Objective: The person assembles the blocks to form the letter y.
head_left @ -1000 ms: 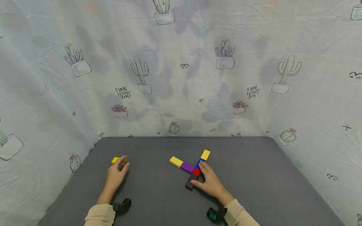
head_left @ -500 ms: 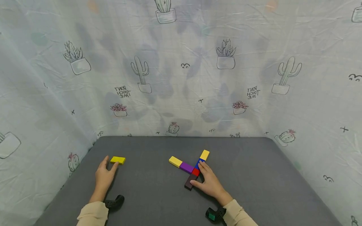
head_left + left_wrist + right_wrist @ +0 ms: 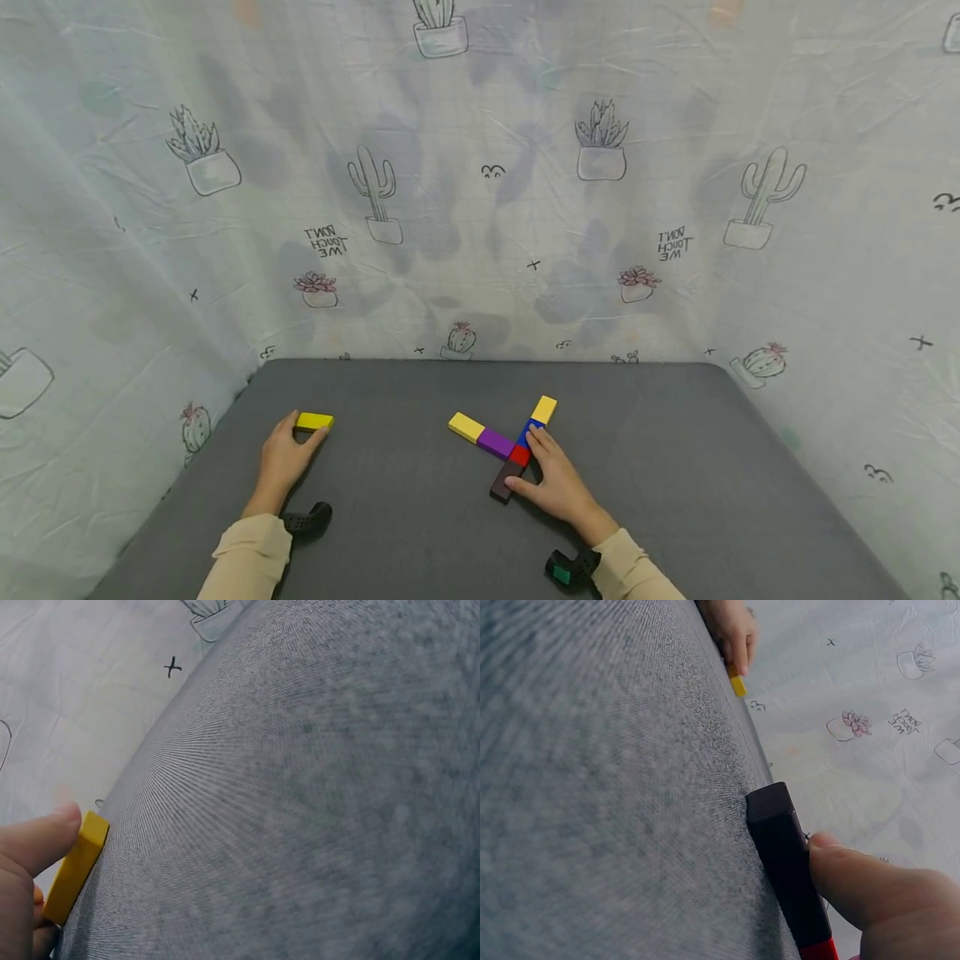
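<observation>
On the left of the grey table, my left hand (image 3: 282, 461) pinches a bright yellow block (image 3: 315, 420) between thumb and fingers. The left wrist view shows the thumb against the top end of that yellow block (image 3: 76, 868), with fingers partly hidden behind it. My right hand (image 3: 558, 479) rests on a branching row of blocks, fingertips on the blue block (image 3: 523, 435) and thumb at the side of the dark brown block (image 3: 505, 483). Between those two sits a red block (image 3: 519, 455). A purple block (image 3: 496, 443) branches off to the left, ending in a pale yellow block (image 3: 467, 427).
Another pale yellow block (image 3: 544, 409) lies beyond the blue one. A pale curtain with cactus drawings (image 3: 480, 208) hangs behind and beside the grey table (image 3: 405, 533). Black straps with devices (image 3: 573, 570) sit on both wrists.
My left hand has drawn back to the left from over the yellow block, opened beside it, and then closed thumb and fingers on it. The right hand stays on the row.
</observation>
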Available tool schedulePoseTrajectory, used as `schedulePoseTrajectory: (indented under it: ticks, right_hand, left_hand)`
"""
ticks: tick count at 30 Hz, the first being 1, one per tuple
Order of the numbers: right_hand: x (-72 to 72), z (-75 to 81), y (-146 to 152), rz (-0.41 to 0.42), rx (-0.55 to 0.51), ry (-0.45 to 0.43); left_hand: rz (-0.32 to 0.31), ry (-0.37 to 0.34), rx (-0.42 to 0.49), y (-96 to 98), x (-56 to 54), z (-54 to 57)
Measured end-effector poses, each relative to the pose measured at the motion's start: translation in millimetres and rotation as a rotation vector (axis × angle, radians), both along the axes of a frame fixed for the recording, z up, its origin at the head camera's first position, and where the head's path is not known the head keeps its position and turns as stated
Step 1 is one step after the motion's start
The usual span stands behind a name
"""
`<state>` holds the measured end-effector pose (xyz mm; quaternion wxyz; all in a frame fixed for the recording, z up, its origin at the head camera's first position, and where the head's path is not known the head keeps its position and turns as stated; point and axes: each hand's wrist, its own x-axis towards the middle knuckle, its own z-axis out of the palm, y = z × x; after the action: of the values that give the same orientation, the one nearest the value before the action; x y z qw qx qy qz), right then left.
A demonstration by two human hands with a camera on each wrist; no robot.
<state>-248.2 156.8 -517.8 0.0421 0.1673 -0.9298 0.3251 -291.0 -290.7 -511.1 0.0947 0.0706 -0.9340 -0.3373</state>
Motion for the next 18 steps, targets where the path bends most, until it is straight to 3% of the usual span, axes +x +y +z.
schedulePoseTrajectory:
  ticks: [7,18]
  right_hand:
    - [1.1,0.5,-0.6,0.004,-0.001,-0.023]
    - [0.8,2.7,0.5,0.001,-0.013,-0.026]
  left_hand:
    - [-0.028,-0.02,-0.053,-0.1,1.7,-2.6]
    - [0.037,0.001,-0.071,7.3,-0.7,-1.6]
